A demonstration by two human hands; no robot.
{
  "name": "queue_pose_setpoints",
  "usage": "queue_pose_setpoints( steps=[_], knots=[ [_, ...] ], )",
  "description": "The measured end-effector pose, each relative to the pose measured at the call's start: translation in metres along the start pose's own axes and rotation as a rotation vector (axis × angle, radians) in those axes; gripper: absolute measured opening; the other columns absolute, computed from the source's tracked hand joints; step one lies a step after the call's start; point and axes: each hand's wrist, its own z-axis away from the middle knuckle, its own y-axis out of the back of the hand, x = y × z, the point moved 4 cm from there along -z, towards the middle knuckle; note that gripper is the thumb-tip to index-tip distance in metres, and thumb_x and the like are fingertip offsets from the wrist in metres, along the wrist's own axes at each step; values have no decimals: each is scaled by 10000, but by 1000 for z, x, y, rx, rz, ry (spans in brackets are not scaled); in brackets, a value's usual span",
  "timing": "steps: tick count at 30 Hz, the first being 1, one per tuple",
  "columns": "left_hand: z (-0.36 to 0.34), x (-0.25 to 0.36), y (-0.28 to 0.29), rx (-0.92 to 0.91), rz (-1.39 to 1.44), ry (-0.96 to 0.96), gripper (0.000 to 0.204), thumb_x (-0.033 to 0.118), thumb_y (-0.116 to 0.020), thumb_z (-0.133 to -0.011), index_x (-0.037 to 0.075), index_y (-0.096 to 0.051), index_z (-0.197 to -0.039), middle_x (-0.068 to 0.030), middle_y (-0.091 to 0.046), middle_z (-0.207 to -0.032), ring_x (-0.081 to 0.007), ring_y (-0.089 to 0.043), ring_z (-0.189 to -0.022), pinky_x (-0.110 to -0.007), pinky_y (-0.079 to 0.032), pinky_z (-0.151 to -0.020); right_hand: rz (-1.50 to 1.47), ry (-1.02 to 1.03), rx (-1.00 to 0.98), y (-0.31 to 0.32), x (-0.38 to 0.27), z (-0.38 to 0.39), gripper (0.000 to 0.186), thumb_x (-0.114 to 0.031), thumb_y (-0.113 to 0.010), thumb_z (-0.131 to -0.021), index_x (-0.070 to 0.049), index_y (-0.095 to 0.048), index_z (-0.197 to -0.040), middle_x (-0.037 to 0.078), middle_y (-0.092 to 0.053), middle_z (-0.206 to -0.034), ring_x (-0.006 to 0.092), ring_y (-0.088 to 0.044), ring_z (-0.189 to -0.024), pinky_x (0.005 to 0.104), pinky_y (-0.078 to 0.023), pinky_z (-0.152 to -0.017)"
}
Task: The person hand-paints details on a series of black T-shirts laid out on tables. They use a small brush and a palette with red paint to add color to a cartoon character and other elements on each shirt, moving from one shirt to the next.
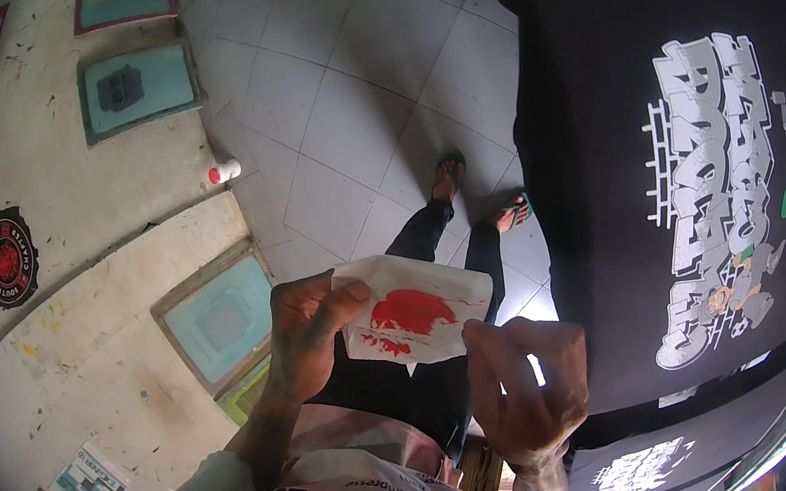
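Observation:
A small white sheet, paper or thin cloth, is stretched between my two hands at waist height. Wet-looking red paint or ink is smeared across its middle and along its lower edge. My left hand grips the sheet's left side, with the thumb lying over the front. At the opposite side, the bent fingers of my right hand pinch the right edge between thumb and forefinger. Below the sheet are my dark trousers and my feet in sandals on the floor.
Several framed printing screens lean along the paint-spotted wall at left, and another screen is nearer me. A small white container with a red end is by the wall's ledge. Black printed fabric spreads at right, above grey floor tiles.

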Motion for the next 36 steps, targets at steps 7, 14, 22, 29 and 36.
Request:
queue_pose_setpoints(
  steps=[7,14,22,29,36],
  knots=[
    [-4,9,1,40,68,11,180,174,-669,-874,-2,-697,-851,-2,-629,-711,-26,-464,-556,-199,-331,-513,-35,-73,-48,-10,-8,-3,266,74,-807,-662,-47,-764,-895,63,-631,-840,178,-601,-716,298,-489,-558],
    [-1,-21,30,95,-325,-116,221,135,-665,-905,-48,-718,-1015,-57,-659,-969,-115,-613,-842,-265,-502,-718,-249,-235,145,10,-1,4,207,59,-796,-698,-39,-736,-870,52,-615,-848,172,-591,-683,299,-466,-576],
    [-18,-63,61,210,134,-17,275,229,-632,-940,77,-573,-1161,-52,-551,-1187,-195,-560,-1165,-402,-496,-979,197,-439,814,124,92,40,98,-41,-688,-865,27,-653,-926,73,-616,-902,151,-584,-798,276,-462,-675],
    [-34,-83,58,59,69,17,233,252,-563,-977,105,-608,-1151,-72,-473,-1238,-218,-504,-1248,-412,-486,-1026,480,-397,578,137,119,37,144,79,-707,-817,-2,-686,-934,72,-651,-836,126,-639,-703,251,-497,-607],
    [-39,-88,54,7,70,7,253,273,-540,-990,103,-606,-1165,-75,-492,-1253,-227,-518,-1253,-424,-480,-1045,499,-355,558,138,125,36,160,65,-738,-790,-15,-702,-923,80,-669,-835,151,-647,-681,266,-493,-574]
  ],
)
